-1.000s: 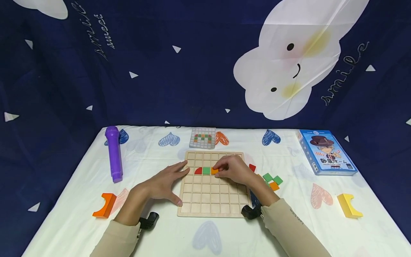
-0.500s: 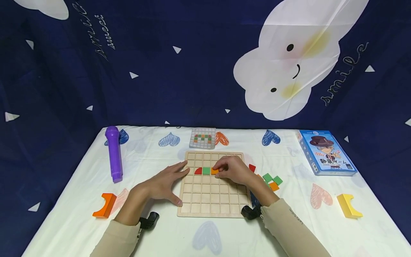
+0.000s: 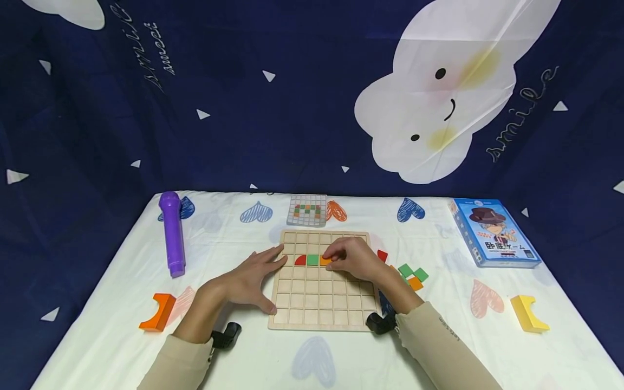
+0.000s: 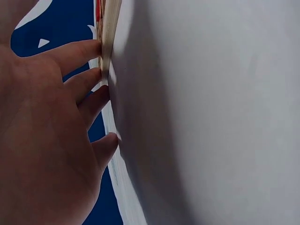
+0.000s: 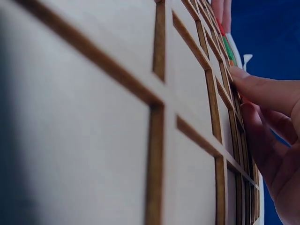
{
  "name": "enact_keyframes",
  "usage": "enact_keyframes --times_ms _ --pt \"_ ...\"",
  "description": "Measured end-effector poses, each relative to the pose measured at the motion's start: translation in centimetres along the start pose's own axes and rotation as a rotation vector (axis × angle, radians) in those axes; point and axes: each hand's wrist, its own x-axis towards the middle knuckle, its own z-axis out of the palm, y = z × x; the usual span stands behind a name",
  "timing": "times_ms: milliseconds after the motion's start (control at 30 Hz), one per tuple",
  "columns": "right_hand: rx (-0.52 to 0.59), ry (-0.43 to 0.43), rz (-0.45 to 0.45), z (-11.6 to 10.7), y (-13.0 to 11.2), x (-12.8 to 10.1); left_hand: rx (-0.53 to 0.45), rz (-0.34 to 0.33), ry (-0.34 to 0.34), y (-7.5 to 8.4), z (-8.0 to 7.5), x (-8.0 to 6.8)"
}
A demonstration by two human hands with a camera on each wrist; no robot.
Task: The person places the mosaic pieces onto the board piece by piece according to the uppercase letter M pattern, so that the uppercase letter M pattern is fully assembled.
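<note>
A wooden grid board (image 3: 322, 303) lies flat in the middle of the table. In its third row sit a red quarter-round piece (image 3: 300, 260), a green square (image 3: 312, 259) and an orange piece (image 3: 324, 261). My right hand (image 3: 352, 259) rests on the board, its fingertips pinching the orange piece. My left hand (image 3: 253, 277) lies flat with straight fingers against the board's left edge (image 4: 107, 42). The right wrist view shows the board's cells (image 5: 187, 93) up close and fingers (image 5: 267, 93) at the coloured pieces.
Loose red, green and orange pieces (image 3: 411, 273) lie right of the board. A pattern card (image 3: 307, 209) sits behind it. A purple cylinder (image 3: 173, 233), an orange curved block (image 3: 158, 311), a yellow curved block (image 3: 527, 312) and a blue box (image 3: 494, 232) stand around.
</note>
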Motion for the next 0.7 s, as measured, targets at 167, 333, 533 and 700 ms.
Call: enact_keyframes --times_ms 167,333,533,700 --pt "0.003 0.004 -0.008 0.03 0.06 -0.07 -0.016 -0.003 -0.004 0.06 -0.04 -0.12" --pt "0.0 0.01 -0.008 0.08 0.06 -0.11 -0.026 -0.002 -0.002 0.01 -0.07 -0.17" --pt "-0.001 0.012 0.001 0.04 -0.06 -0.24 -0.015 0.001 -0.002 -0.03 -0.05 -0.08" --pt "0.003 0.01 0.002 0.07 -0.03 -0.17 0.001 -0.009 -0.004 0.03 -0.09 -0.08"
